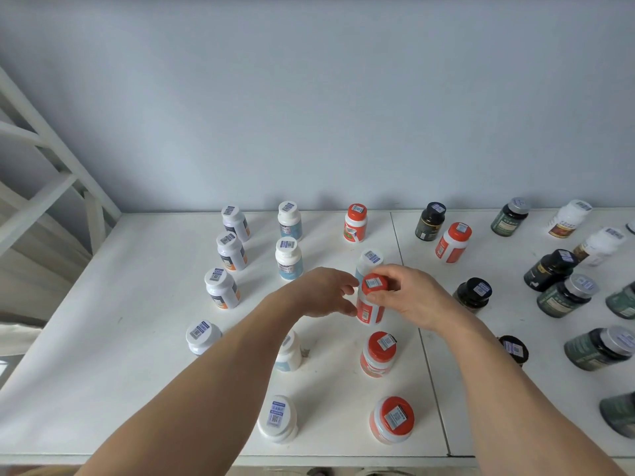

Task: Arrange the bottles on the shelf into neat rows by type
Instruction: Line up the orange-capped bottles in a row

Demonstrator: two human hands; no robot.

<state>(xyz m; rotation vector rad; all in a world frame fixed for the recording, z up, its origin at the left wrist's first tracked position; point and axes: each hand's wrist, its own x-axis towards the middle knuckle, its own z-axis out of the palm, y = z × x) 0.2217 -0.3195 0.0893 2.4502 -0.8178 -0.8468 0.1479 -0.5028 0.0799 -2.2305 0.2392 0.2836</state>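
Right hand is clamped over the cap of a red-capped bottle, fingers curled round its top, holding it upright mid-shelf just in front of a white-capped bottle. Left hand comes in beside it, fingers loosely spread, fingertips at the bottle's side, gripping nothing. Two more red-capped bottles stand in line nearer the front edge, with white bottles in a row to the left and dark bottles scattered right.

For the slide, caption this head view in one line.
Right hand holds a red-capped bottle by its cap on the white shelf, left hand alongside.
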